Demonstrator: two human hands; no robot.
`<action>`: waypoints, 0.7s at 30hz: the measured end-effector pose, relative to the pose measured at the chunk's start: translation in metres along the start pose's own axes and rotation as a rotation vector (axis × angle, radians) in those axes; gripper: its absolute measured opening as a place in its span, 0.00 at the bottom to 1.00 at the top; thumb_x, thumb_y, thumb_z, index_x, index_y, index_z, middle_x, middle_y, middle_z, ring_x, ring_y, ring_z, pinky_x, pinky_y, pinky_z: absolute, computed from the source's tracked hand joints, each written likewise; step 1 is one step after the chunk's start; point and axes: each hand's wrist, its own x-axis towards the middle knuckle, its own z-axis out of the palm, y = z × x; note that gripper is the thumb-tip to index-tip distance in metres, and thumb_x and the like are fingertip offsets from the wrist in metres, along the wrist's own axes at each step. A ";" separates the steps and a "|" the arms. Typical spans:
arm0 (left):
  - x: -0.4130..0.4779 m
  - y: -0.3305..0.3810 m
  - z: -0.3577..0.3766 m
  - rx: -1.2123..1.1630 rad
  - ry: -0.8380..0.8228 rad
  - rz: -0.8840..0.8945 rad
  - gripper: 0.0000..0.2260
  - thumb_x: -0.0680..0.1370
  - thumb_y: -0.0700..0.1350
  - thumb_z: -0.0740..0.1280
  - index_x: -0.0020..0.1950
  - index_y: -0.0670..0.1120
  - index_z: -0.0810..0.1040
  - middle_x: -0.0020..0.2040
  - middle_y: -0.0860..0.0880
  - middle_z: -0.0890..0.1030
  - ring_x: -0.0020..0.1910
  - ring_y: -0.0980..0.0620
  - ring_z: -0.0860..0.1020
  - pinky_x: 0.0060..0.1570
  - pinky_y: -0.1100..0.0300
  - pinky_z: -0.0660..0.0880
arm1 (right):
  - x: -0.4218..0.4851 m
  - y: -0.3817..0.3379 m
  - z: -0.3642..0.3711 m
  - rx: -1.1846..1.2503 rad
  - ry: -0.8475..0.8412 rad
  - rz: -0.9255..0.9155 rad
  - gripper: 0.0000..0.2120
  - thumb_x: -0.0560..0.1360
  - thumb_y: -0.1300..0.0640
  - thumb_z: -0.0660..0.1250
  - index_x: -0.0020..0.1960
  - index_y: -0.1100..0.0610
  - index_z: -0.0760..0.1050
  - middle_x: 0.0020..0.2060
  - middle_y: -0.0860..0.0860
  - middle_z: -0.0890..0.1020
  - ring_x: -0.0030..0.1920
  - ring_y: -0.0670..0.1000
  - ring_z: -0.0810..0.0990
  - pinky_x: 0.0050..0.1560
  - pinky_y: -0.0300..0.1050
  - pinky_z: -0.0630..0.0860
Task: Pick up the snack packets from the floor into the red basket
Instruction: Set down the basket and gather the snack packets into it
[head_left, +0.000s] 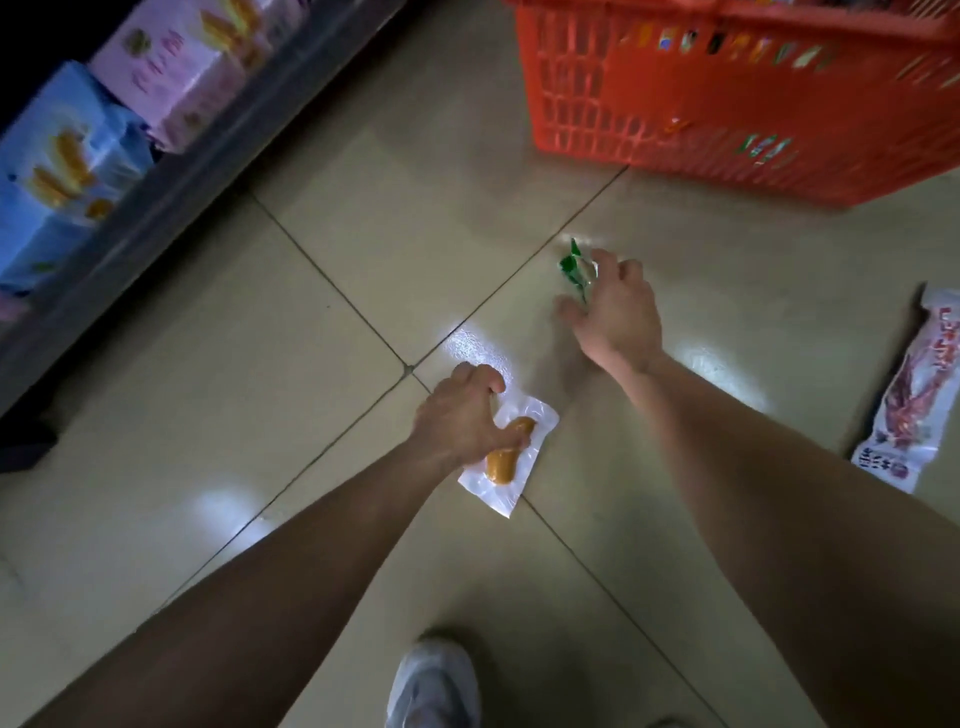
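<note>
Head view: beyond both grips stands the red basket (675, 104), open tiled floor (363, 234) between. Left hand (460, 415) is clamped on the clear packet (506, 457), which lies flat; better to peel up its free edge first, I judge. Right hand (615, 312) pinches the green packet (574, 265). A long white packet (906, 400) waits well right of that grip, untouched.

Beige tiled floor (363, 249) carries the red basket (727, 119) upper right, a clear packet (511, 467) centre, a red-printed packet (904, 395) far right.
</note>
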 end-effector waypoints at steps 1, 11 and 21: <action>0.003 0.000 -0.002 0.030 -0.021 0.005 0.26 0.63 0.69 0.69 0.55 0.57 0.72 0.53 0.56 0.70 0.48 0.53 0.77 0.47 0.55 0.76 | 0.006 -0.001 0.001 -0.025 0.003 -0.019 0.25 0.75 0.51 0.67 0.70 0.54 0.68 0.61 0.61 0.72 0.57 0.66 0.75 0.56 0.55 0.73; 0.034 0.027 -0.036 -0.084 0.116 0.048 0.14 0.73 0.56 0.68 0.57 0.55 0.72 0.51 0.55 0.79 0.48 0.50 0.77 0.44 0.59 0.70 | 0.026 0.011 -0.034 0.133 -0.076 -0.087 0.18 0.78 0.61 0.59 0.67 0.61 0.69 0.61 0.62 0.73 0.59 0.63 0.76 0.54 0.45 0.69; 0.041 0.187 -0.067 -0.248 0.095 0.362 0.11 0.76 0.51 0.70 0.57 0.53 0.77 0.49 0.54 0.82 0.48 0.51 0.80 0.44 0.61 0.73 | -0.056 0.176 -0.145 0.083 0.143 0.271 0.27 0.78 0.51 0.61 0.73 0.63 0.63 0.65 0.64 0.74 0.64 0.66 0.72 0.62 0.56 0.70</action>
